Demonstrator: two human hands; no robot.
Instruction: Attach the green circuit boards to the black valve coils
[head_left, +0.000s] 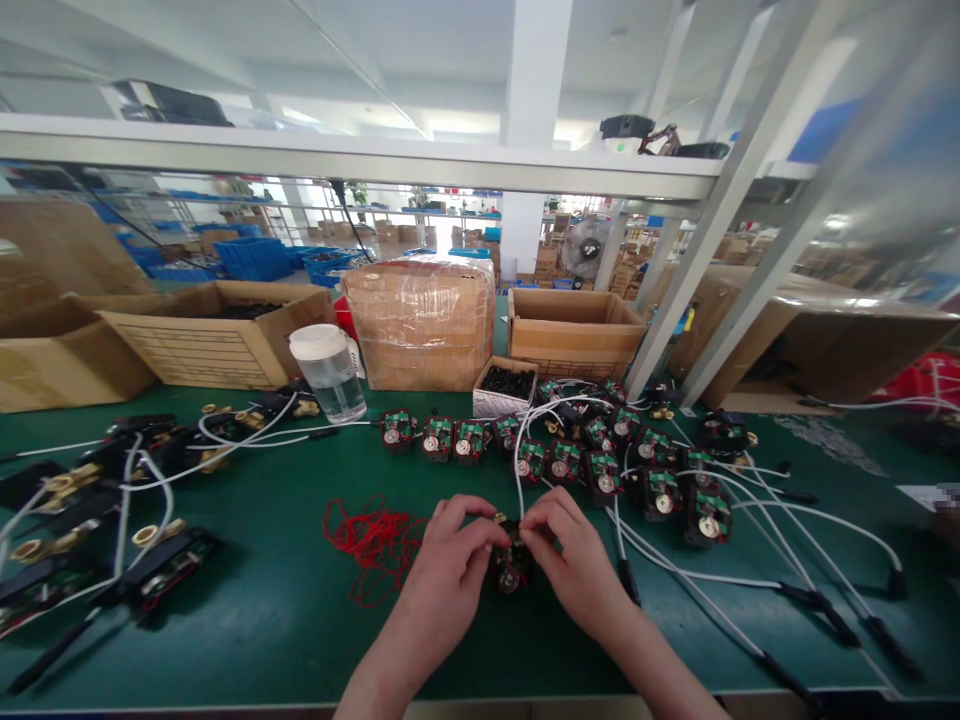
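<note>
Both hands meet over one small black device with a circuit board and a round silver part [509, 576], near the front of the green table. My left hand [457, 560] grips its left side with curled fingers. On the other side, my right hand [566, 550] pinches near its top, close to where a white cable [519, 470] rises away. The fingertips hide most of the device. Left of my left hand lies a tangle of thin red wires [373, 545]. Several similar devices with green boards [564, 460] stand in rows beyond the hands.
More devices with brass fittings [67, 485] and white cables spread over the left side. A water jug [330, 375] stands before cardboard boxes [424, 320]. A small box of black parts [508, 385] sits mid-table. Cables with black ends [814, 600] cross the right; metal posts [690, 215] rise there.
</note>
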